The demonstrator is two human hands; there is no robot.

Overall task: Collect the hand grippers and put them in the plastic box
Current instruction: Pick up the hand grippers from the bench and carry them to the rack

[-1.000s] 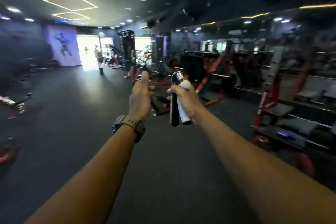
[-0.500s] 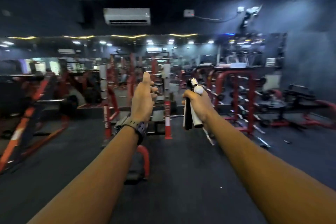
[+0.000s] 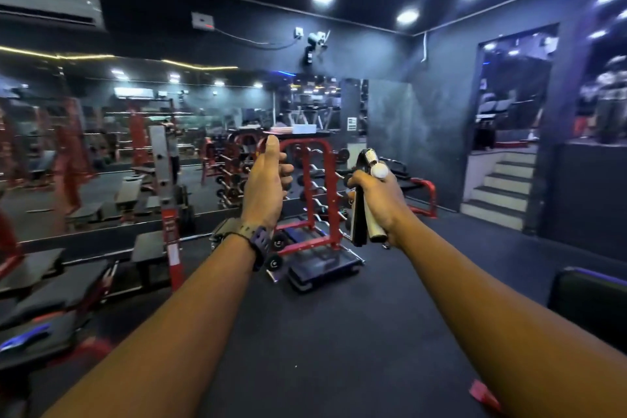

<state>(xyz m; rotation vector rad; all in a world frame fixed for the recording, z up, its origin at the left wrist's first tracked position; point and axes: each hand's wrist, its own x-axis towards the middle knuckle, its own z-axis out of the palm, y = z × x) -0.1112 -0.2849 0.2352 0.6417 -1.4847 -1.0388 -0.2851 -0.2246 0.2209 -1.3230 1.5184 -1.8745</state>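
My right hand [image 3: 380, 200] is held out in front of me at chest height, shut on hand grippers [image 3: 362, 214] with black and white handles and a metal spring coil at the top. My left hand [image 3: 266, 187] is raised beside it, a little to the left, thumb up and fingers loosely curled with nothing in it. A dark watch sits on the left wrist. No plastic box shows in the head view.
I stand on dark gym flooring. A red barbell rack [image 3: 312, 193] with a dark platform at its foot stands straight ahead. Benches and red machines [image 3: 68, 180] fill the left before a mirror wall. Steps [image 3: 498, 193] rise at the right; a black seat edge [image 3: 590, 302] is near right.
The view has swung right across the gym, from the open floor to the barbell rack and the steps. Both hands keep their pose, and the right hand still holds the hand grippers.
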